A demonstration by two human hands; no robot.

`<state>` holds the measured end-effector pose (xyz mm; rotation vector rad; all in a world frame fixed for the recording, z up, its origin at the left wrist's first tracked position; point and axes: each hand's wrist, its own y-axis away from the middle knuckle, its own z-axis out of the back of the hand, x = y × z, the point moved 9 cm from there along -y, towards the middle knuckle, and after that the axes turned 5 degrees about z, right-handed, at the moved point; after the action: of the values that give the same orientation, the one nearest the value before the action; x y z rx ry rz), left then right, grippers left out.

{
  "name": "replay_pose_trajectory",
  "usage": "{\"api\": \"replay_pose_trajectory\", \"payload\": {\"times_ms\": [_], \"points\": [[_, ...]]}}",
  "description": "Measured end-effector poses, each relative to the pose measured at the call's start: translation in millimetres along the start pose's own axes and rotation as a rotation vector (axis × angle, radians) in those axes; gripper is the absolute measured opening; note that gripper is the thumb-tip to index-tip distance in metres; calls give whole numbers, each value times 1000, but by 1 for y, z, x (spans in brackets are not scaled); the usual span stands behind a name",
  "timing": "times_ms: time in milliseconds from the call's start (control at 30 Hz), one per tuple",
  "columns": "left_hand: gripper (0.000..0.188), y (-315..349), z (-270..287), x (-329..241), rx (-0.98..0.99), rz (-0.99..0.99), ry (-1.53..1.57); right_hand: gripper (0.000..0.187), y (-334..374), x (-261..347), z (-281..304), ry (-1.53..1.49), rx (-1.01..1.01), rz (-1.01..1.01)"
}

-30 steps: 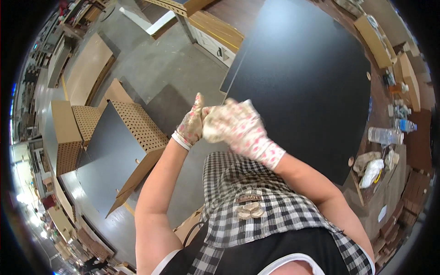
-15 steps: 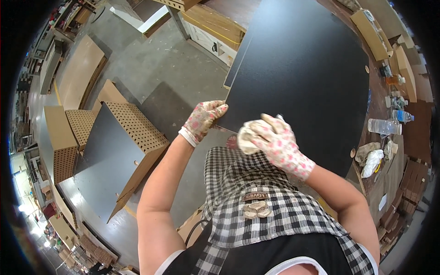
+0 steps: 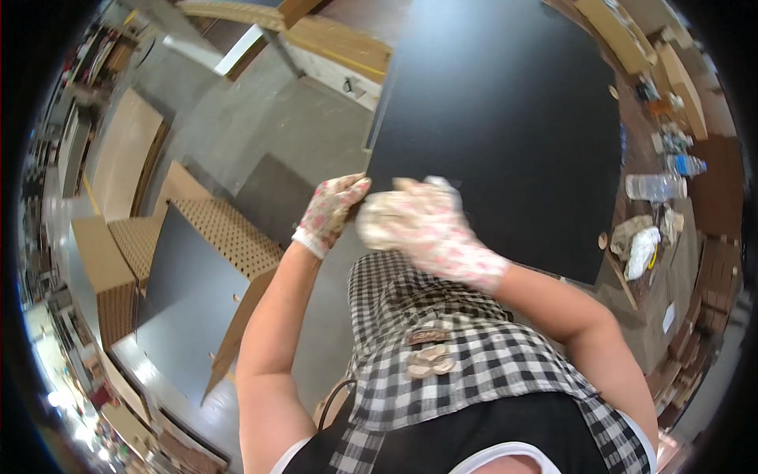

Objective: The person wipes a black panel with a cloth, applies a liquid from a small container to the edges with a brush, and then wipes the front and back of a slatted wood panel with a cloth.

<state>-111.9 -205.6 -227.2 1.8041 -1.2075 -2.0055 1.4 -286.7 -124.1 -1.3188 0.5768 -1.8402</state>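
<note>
A large black panel [image 3: 505, 142] lies flat in front of me. My left hand [image 3: 335, 212], in a pink-flowered white work glove, pinches the panel's near left corner with fingers closed on its edge. Over the panel's near edge, beside that corner, my right hand [image 3: 442, 237] in a matching glove is smeared by motion. It presses a wadded whitish rag [image 3: 377, 223], most of it showing to the left of the fingers. The rag partly covers the near edge, so its exact contact with the panel is hard to make out.
Right of the panel stand clear plastic bottles [image 3: 657, 187] and a white crumpled cloth [image 3: 643, 253]. Perforated brown boards and dark panels [image 3: 193, 296] are stacked on the left. A cardboard-topped white cabinet [image 3: 335, 73] stands beyond the concrete floor [image 3: 260, 134].
My right hand has swept left with the rag, closer to my left hand. The left hand keeps its hold on the panel's corner. The whole view has shifted slightly.
</note>
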Motion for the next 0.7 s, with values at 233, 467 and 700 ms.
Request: {"api": "replay_pose_trajectory", "payload": {"times_ms": [233,467,700], "points": [[31,14,6,-18,-84,-52,-123,35,61,20,55,930,162,-420],[30,9,-5,-23,-49,-123,-140,35,298,125,273,1028,-593,-1120],[35,3,9,-16,-101,-121,-237,21,138,100,197,1208,-259,-589]]}}
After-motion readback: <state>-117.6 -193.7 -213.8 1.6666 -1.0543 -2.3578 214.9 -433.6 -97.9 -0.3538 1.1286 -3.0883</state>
